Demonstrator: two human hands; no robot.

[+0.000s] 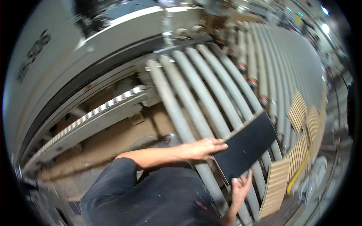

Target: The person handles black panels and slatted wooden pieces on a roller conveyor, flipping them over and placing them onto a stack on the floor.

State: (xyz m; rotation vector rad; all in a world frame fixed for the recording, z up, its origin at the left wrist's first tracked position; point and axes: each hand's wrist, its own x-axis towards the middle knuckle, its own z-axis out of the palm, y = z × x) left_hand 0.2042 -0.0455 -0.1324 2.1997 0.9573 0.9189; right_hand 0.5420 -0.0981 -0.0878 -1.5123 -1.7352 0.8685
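A flat rectangular panel [247, 145] with a black face and a thin pale edge is tilted above the grey rollers. At its left corner my left hand [203, 148] is closed on the edge, some fingers hidden by the panel. My right hand [241, 186] grips the near edge, thumb and fingertips showing there. Close by on the right lies a pale wooden panel with ridged grooves [274, 188].
Grey rollers [196, 84] run beneath the panel, with a longer roller bed [275, 56] beyond. Several grooved wooden pieces [298, 111] lie at the right, by a yellow hose-like strip [298, 177]. A large pale machine [56, 56] with a toothed rail [90, 109] stands left.
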